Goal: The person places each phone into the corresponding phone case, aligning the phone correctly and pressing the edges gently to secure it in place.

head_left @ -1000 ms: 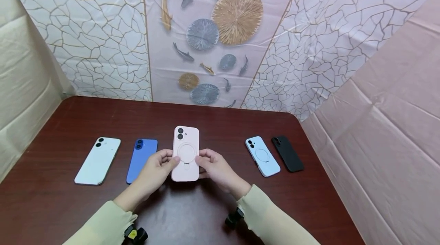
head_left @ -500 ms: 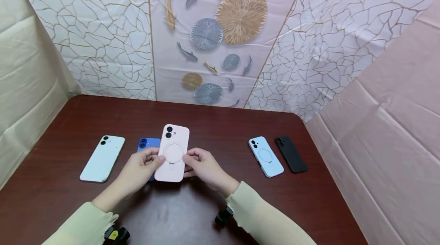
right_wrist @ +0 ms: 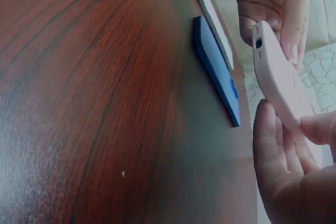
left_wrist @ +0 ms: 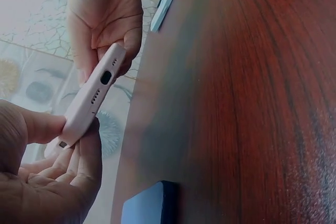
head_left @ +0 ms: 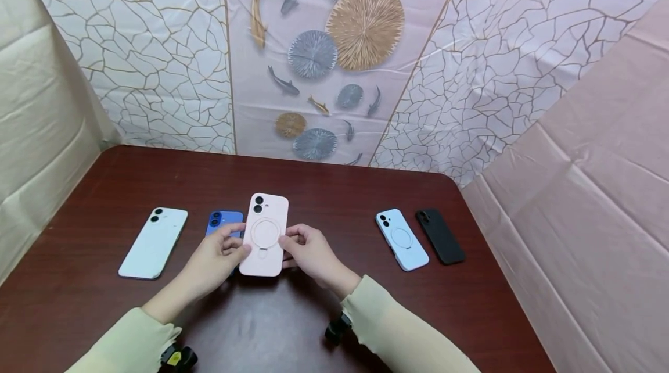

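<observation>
A pink phone case (head_left: pixel 268 259) with a ring on its back and two dark camera circles is held upright between both hands above the table. My left hand (head_left: pixel 211 259) pinches its left edge, thumb on the back face. At its right edge, my right hand (head_left: pixel 316 257) grips it between thumb and fingers. The wrist views show its bottom edge, with a charging-port opening and speaker holes. Behind the left hand, a blue phone (head_left: pixel 226 218) lies on the table, partly covered by the hand. Its side shows in the right wrist view.
On the dark red wooden table (head_left: pixel 313 315), a white phone (head_left: pixel 154 242) lies at the left. Over at the right are a light blue phone case with a ring (head_left: pixel 402 239) and a black phone case (head_left: pixel 441 236). Patterned cloth hangs behind.
Both hands have moved left with the pink phone case, covering more of the blue phone. In the last half second the case has shifted slightly. The other phones and cases stay put.
</observation>
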### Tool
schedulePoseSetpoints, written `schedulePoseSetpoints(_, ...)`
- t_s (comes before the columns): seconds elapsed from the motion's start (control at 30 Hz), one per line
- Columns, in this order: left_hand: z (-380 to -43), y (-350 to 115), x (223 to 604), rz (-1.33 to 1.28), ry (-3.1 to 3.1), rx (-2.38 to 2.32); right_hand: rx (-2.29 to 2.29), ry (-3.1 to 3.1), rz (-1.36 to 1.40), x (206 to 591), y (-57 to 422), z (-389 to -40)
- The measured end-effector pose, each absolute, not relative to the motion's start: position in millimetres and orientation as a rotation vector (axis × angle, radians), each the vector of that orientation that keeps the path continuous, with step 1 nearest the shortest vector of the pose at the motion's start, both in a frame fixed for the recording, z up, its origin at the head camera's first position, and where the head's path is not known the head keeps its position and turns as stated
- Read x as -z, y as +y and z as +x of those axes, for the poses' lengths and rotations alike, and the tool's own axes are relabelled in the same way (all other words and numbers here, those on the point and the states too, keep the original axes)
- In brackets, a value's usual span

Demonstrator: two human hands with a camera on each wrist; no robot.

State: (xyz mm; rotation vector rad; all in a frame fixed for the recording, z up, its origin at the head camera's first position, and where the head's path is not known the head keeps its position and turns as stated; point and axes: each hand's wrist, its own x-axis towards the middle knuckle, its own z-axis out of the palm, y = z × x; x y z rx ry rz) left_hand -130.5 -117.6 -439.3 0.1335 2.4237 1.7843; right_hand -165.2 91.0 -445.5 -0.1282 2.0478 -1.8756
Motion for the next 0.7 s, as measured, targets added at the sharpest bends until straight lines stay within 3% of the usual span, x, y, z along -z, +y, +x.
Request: schedulePoseSetpoints(0.7, -132.1, -99.6, 451.6, 0.123, 2.583, -1.612, 1.653, 2.282, -0.195, 446.4, 94.5, -170.6)
